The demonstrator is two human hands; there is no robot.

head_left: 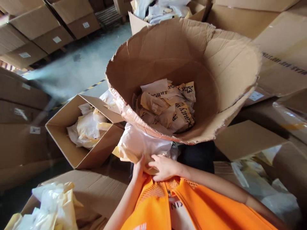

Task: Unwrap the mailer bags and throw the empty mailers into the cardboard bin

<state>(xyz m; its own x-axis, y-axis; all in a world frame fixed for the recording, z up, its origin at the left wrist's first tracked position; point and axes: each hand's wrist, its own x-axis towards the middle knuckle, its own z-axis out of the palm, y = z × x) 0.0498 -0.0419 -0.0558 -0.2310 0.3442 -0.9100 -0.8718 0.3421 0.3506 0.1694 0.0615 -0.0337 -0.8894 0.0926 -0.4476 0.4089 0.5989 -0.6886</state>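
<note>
A soft white and yellow plastic mailer bag lies across my lap, just under the near rim of a big round cardboard bin. My left hand is closed on the bag's near edge, thumb up against it. Close beside it, my right hand has its fingers bent onto the same edge; the fingertips are partly hidden in the folds. Inside the bin, several white and yellow mailer bags with black lettering are heaped on the bottom.
To the left stands an open carton of similar bags. More bags lie at the lower left, and others fill a carton behind the bin. At the right is another open carton with bags. Stacked boxes line the far left.
</note>
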